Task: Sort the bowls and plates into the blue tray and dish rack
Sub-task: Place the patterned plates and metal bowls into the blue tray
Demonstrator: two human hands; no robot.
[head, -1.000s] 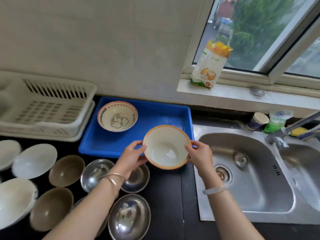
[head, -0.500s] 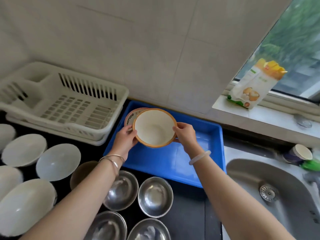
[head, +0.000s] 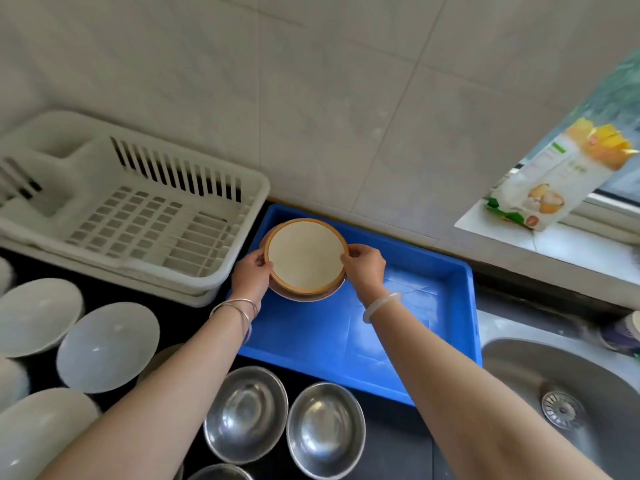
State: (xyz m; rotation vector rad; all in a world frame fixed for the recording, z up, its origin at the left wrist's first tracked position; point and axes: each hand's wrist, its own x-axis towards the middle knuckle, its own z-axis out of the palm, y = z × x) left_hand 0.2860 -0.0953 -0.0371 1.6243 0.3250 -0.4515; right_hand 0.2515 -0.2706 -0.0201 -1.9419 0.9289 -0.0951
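In the head view, the left hand (head: 251, 277) and right hand (head: 365, 268) each pinch the rim of the orange-rimmed bowl (head: 306, 258) from opposite sides, so it stays level over a second bowl (head: 304, 298) in the far left corner of the blue tray (head: 346, 337). Nesting them probably saves tray room. I cannot tell whether it is fully seated. The dish rack (head: 138, 216) stands just beside the tray, and steel bowls (head: 246, 414) and white plates (head: 107, 344) sit on the counter.

Glossy steel bowls (head: 284, 420) at six o'clock; smooth blue plastic tray (head: 408, 327); white slatted plastic rack (head: 138, 209) at ten; matt cream bowl (head: 306, 256).
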